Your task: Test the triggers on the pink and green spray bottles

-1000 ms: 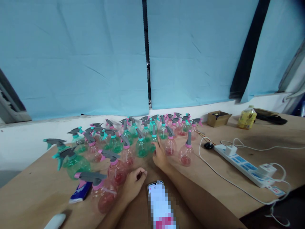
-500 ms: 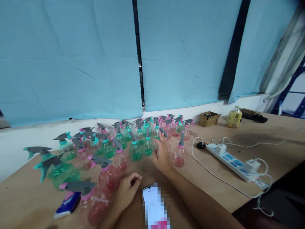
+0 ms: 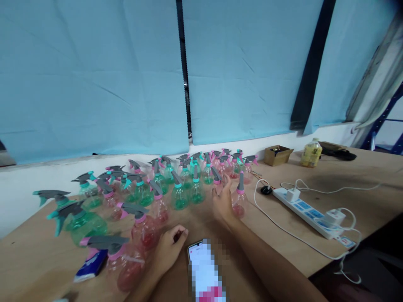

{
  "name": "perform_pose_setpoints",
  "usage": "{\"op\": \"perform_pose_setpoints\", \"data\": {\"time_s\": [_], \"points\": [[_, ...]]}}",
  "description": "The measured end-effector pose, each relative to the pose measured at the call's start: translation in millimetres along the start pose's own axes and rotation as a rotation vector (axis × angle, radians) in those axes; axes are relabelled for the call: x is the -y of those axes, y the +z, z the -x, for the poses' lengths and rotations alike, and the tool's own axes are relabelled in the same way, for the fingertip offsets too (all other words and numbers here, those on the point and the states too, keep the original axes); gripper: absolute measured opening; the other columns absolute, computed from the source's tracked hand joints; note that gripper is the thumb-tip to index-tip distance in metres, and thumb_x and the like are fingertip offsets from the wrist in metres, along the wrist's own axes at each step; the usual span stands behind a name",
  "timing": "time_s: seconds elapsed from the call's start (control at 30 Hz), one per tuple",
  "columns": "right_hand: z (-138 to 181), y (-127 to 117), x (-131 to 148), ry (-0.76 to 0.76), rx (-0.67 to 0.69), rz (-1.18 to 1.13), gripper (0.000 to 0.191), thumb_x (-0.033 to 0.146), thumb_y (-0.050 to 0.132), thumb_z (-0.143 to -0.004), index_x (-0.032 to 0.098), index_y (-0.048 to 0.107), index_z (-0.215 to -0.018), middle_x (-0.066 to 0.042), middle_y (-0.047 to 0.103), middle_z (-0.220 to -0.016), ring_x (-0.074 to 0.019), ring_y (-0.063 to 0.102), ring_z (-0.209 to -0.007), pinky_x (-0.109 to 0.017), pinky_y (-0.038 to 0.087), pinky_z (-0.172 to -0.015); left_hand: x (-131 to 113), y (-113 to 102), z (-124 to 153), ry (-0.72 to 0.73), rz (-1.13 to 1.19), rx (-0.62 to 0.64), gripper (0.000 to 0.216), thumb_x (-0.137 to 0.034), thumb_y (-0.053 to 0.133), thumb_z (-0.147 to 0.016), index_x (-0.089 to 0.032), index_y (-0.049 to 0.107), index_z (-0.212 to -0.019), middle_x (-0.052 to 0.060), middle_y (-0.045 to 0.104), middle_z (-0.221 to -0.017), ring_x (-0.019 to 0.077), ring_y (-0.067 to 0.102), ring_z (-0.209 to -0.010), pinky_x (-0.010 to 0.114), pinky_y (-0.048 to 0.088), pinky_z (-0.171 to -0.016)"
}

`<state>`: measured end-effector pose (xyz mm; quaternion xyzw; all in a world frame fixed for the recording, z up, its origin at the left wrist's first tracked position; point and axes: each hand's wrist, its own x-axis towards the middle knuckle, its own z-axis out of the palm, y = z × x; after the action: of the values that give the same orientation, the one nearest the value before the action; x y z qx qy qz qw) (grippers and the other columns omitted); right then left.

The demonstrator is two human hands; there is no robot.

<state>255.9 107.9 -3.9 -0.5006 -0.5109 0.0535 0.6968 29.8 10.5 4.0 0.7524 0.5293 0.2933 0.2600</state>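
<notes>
My left hand [image 3: 171, 247] rests on the table with its fingers curled in; only a dark gap shows inside them. Close to its left stand pink spray bottles [image 3: 145, 233] with grey trigger heads. My right hand [image 3: 223, 203] is raised, thumb and fingers apart, at a pink-collared spray bottle [image 3: 217, 181] whose lower part it hides. Whether it touches that bottle I cannot tell. Just right of this hand stands another pink spray bottle [image 3: 239, 201]. Green spray bottles [image 3: 180, 197] stand to its left. Between my forearms lies a phone [image 3: 195, 251], its screen lit and partly blurred out.
Several more pink and green spray bottles [image 3: 143, 191] crowd the left and back of the wooden table [image 3: 273, 226]. On the right lie a white power strip [image 3: 310, 214] and looping cables. A small cardboard box [image 3: 277, 156] and a yellow drink bottle [image 3: 311, 154] stand behind. A blue packet [image 3: 91, 265] lies front left.
My right hand has shifted right, from beside the green spray bottles to the pink-collared one. My left hand stays where it was, still curled.
</notes>
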Motion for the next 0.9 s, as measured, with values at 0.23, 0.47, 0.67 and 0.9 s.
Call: {"op": "perform_pose_setpoints", "data": {"time_s": [0.23, 0.47, 0.67, 0.9], "points": [[7.4, 2.3, -3.1, -0.018, 0.037, 0.173, 0.066, 0.017, 0.055, -0.08, 0.018, 0.034, -0.142, -0.018, 0.053, -0.133, -0.0334, 0.045, -0.123, -0.054, 0.037, -0.101, -2.0, -1.5, 0.9, -0.004, -0.004, 0.03, 0.035, -0.047, 0.045, -0.092, -0.022, 0.064, -0.078, 0.0, 0.064, -0.07, 0.0205, 0.061, -0.071, 0.028, 0.041, -0.067], [2.7, 1.3, -0.1, -0.007, 0.058, 0.129, 0.064, 0.018, 0.054, -0.079, 0.021, 0.035, -0.14, -0.015, 0.056, -0.124, -0.0325, 0.046, -0.116, -0.052, 0.036, -0.098, 4.4, 2.2, 0.8, -0.004, 0.018, -0.001, 0.036, -0.048, 0.046, -0.091, -0.021, 0.065, -0.077, 0.0, 0.065, -0.07, 0.0196, 0.06, -0.069, 0.027, 0.042, -0.066], [8.8, 2.9, 7.2, 0.03, 0.073, 0.1, 0.072, 0.021, 0.062, -0.075, 0.021, 0.033, -0.141, -0.013, 0.06, -0.115, -0.0315, 0.053, -0.109, -0.056, 0.034, -0.099, 6.0, 2.9, 0.7, -0.025, 0.024, 0.001, 0.036, -0.049, 0.046, -0.091, -0.022, 0.065, -0.077, -0.001, 0.063, -0.065, 0.0197, 0.059, -0.067, 0.027, 0.041, -0.064], [14.1, 11.3, 21.6, 0.07, 0.218, -0.086, 0.062, 0.034, 0.061, -0.084, 0.019, 0.039, -0.14, -0.007, 0.065, -0.099, -0.0214, 0.061, -0.084, -0.038, 0.049, -0.084, -1.7, -0.7, 1.3, -0.011, 0.021, 0.009, 0.033, -0.044, 0.046, -0.092, -0.021, 0.064, -0.077, -0.001, 0.062, -0.066, 0.0189, 0.058, -0.067, 0.027, 0.04, -0.066]]}}
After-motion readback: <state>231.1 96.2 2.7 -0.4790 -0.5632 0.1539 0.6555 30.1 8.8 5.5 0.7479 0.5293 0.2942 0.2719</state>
